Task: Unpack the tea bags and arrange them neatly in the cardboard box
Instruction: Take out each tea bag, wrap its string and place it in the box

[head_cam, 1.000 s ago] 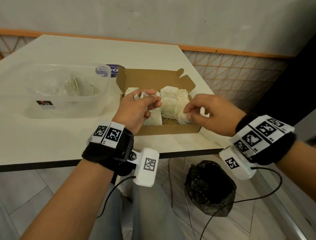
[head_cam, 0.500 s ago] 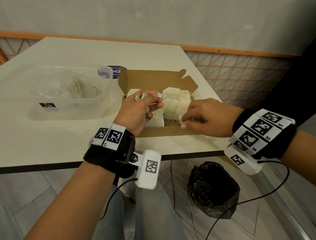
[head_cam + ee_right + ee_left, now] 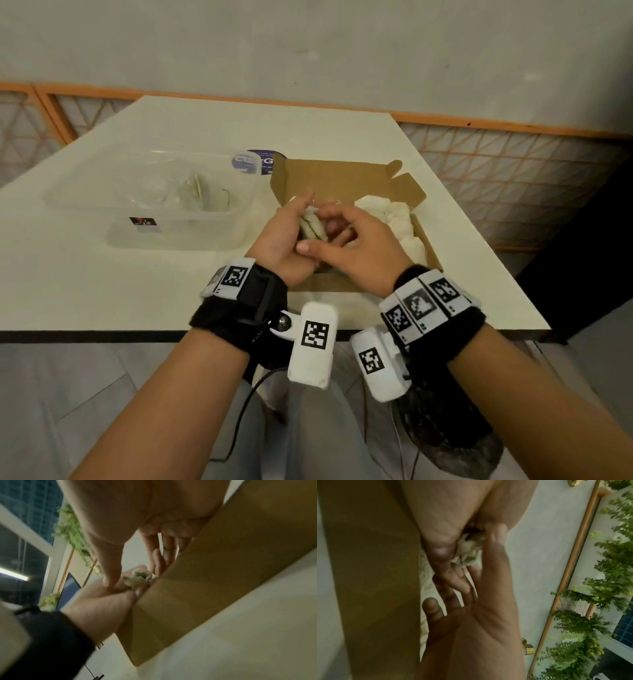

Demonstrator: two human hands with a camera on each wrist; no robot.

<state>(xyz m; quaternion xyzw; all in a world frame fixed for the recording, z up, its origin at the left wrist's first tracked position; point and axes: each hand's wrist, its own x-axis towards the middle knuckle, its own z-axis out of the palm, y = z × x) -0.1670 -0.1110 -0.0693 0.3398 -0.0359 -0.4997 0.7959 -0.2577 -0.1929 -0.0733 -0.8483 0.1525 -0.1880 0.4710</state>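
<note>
An open brown cardboard box (image 3: pixel 342 286) sits near the table's front edge. Several white tea bags (image 3: pixel 394 219) lie packed in its right half. Both hands meet above the box's left half. My left hand (image 3: pixel 291 233) grips one tea bag (image 3: pixel 312 228) between thumb and fingers. My right hand (image 3: pixel 342 240) reaches across and pinches the same bag with curled fingers. The left wrist view shows the crumpled bag (image 3: pixel 469 550) squeezed between fingers of both hands. From the right wrist it shows as a pale bag (image 3: pixel 137 578) beside the box wall (image 3: pixel 205 574). The box's left interior is hidden.
A clear plastic container (image 3: pixel 154 205) with wrapper scraps stands left of the box. A purple-labelled item (image 3: pixel 262 161) lies behind it. The table's front edge (image 3: pixel 102 334) runs just below my wrists. A black bag (image 3: pixel 445 428) sits on the floor under the table.
My right hand has left the tea bags on the box's right side and moved left to join the left hand on the held bag. The left hand stayed over the box.
</note>
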